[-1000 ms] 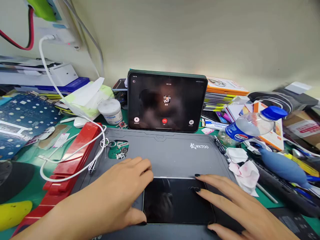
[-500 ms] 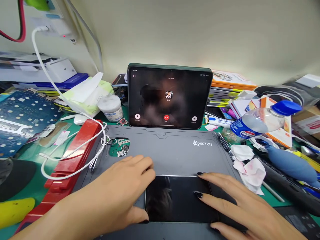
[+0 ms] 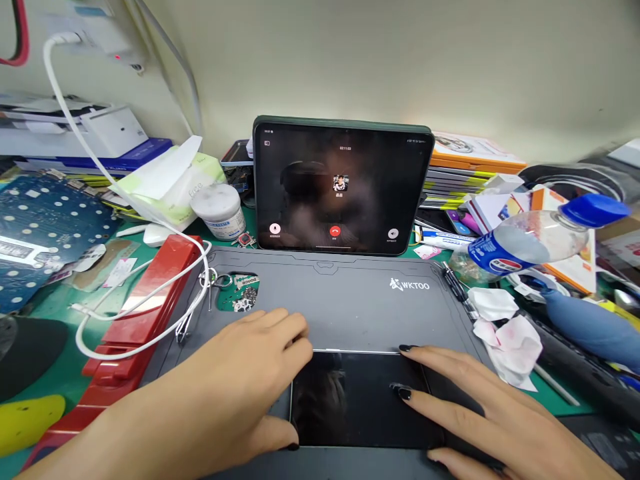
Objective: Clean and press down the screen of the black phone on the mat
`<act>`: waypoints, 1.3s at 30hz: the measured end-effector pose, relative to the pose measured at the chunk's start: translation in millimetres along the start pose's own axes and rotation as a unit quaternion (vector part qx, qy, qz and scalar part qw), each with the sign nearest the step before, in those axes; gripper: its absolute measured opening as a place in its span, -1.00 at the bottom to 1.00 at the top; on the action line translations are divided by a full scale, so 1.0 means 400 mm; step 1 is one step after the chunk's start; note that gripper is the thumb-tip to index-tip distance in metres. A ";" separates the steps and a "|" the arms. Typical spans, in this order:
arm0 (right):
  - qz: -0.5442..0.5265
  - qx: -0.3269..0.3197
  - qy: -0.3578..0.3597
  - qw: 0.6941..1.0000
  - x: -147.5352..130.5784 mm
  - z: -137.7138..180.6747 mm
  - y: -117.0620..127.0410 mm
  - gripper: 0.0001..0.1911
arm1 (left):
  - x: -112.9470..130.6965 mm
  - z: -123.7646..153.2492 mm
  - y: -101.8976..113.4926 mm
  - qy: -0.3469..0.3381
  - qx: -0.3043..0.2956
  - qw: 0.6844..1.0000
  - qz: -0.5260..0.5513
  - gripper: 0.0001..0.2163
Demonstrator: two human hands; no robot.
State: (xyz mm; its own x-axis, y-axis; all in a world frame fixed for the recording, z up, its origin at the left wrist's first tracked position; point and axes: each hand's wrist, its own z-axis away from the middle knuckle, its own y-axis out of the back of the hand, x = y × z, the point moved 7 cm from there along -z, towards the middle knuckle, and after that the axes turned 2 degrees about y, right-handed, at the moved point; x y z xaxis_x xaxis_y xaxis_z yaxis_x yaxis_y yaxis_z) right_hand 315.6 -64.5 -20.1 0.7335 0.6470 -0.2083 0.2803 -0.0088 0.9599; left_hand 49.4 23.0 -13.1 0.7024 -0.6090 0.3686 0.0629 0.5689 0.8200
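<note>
A phone point(image 3: 345, 400) with a glossy black screen and a thin pale edge lies flat on a grey work mat point(image 3: 340, 293), its long side running left to right. My left hand point(image 3: 250, 373) is closed around its left end, thumb at the lower corner and curled fingers at the upper one. On the right end rests my right hand point(image 3: 480, 407), fingers stretched apart. Its thumb is by the lower edge, one fingertip touches the upper edge and another lies on the screen. My right hand covers that end of the phone.
A tablet point(image 3: 343, 193) stands upright behind the mat. To the left lie a red tool point(image 3: 150, 287), a white cable point(image 3: 207, 293) and a paste jar point(image 3: 220, 210). A plastic bottle point(image 3: 530, 240), crumpled tissues point(image 3: 513, 340) and a blue air blower point(image 3: 590, 320) are at the right.
The camera view has shifted slightly, so the surroundings sit a little differently in the picture. Both hands keep nearly the same places on the phone.
</note>
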 end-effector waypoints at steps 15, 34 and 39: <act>-0.018 0.005 -0.007 1.000 -0.003 -0.014 0.014 -0.59 | 0.000 -0.005 -0.005 0.007 -0.007 1.000 0.007 -0.56; -0.010 -0.010 0.000 1.000 -0.008 -0.007 0.007 -0.62 | 0.004 -0.001 0.000 0.006 -0.001 1.000 0.002 -0.54; -0.008 -0.012 0.005 1.000 -0.016 -0.006 0.007 -0.63 | 0.001 0.006 -0.004 -0.002 0.014 1.000 -0.001 -0.53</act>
State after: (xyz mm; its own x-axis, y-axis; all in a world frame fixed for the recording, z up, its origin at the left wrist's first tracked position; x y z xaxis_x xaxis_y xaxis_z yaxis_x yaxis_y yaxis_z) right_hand 310.3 -66.7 -15.8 0.7230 0.6546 -0.2210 0.2757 0.0199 0.9610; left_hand 48.0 20.6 -13.2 0.7001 -0.6116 0.3686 0.0444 0.5525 0.8323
